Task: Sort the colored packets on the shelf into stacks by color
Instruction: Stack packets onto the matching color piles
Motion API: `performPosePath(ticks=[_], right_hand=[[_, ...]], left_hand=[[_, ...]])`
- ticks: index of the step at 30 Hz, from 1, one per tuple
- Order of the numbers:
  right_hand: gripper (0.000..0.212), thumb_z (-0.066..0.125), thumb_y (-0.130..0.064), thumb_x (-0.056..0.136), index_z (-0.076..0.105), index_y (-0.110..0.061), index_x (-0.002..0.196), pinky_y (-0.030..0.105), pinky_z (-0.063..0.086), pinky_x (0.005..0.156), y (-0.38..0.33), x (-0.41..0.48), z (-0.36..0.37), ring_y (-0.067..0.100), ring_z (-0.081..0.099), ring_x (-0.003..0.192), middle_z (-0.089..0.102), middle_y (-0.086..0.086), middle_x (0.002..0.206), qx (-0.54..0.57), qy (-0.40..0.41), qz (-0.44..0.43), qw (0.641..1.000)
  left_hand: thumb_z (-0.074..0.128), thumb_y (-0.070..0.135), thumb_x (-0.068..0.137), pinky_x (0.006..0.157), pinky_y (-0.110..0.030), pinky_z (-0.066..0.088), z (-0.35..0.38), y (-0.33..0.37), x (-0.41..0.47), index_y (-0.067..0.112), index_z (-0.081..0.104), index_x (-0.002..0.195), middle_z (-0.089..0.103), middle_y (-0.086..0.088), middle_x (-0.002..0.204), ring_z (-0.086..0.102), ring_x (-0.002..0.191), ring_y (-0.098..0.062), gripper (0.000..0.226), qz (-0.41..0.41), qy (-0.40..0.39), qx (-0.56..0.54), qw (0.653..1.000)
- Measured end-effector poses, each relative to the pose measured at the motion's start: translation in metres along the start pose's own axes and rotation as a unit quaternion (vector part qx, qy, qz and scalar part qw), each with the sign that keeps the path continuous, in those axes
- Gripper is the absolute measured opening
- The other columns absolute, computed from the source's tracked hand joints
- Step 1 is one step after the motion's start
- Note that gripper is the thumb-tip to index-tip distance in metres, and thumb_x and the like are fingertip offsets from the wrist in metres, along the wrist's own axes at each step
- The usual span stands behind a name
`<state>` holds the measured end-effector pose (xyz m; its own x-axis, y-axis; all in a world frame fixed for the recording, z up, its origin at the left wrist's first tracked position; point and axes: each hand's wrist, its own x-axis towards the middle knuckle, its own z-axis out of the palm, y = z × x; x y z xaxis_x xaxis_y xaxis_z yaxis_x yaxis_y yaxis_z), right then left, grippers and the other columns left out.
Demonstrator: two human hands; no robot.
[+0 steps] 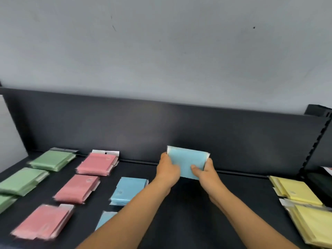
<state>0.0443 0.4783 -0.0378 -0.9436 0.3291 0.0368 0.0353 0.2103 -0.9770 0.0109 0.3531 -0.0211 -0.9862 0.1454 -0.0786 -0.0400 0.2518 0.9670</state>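
Both hands hold one bundle of blue packets (186, 161) upright above the dark shelf (188, 203), near its back rail. My left hand (168, 169) grips its left edge and my right hand (206, 172) grips its lower right corner. Two more blue stacks lie to the left: one (128, 190) beside my left forearm, another (105, 219) partly hidden under it. Three pink stacks (97, 164) (77, 188) (44, 221) form a column further left. Green stacks (53, 160) (21, 180) lie at the far left. Yellow stacks (294, 190) (312, 227) lie at the right.
A dark back panel (161, 130) rises behind the shelf, with a grey wall above. A slotted upright post (316, 141) stands at the right, and a black object (319, 187) sits beyond the yellow stacks.
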Motion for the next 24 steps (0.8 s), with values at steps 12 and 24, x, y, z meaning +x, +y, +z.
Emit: performPosePath(ticks=[12,24], right_hand=[[0.028,0.038,-0.003,0.089,0.054,-0.019,0.106,0.036,0.052,0.085,-0.024,0.035,0.111,0.021,0.061,0.096,0.063,0.006,0.107,0.029,-0.066,0.081,0.994],[0.024,0.049,-0.011,0.087,0.064,-0.004,0.105,0.031,0.053,0.072,0.008,0.056,0.140,0.026,0.063,0.093,0.061,0.013,0.111,-0.130,-0.017,0.115,0.985]], left_hand=[[0.053,0.015,0.085,0.072,-0.031,0.043,-0.119,-0.028,0.052,0.002,0.056,0.108,0.065,-0.011,0.101,0.059,0.088,-0.026,0.027,-0.084,0.025,0.066,0.994],[0.037,0.034,0.096,0.102,-0.034,0.032,-0.115,-0.064,0.073,0.003,0.047,0.126,0.045,-0.019,0.136,0.038,0.125,-0.032,0.044,-0.102,0.023,0.334,0.937]])
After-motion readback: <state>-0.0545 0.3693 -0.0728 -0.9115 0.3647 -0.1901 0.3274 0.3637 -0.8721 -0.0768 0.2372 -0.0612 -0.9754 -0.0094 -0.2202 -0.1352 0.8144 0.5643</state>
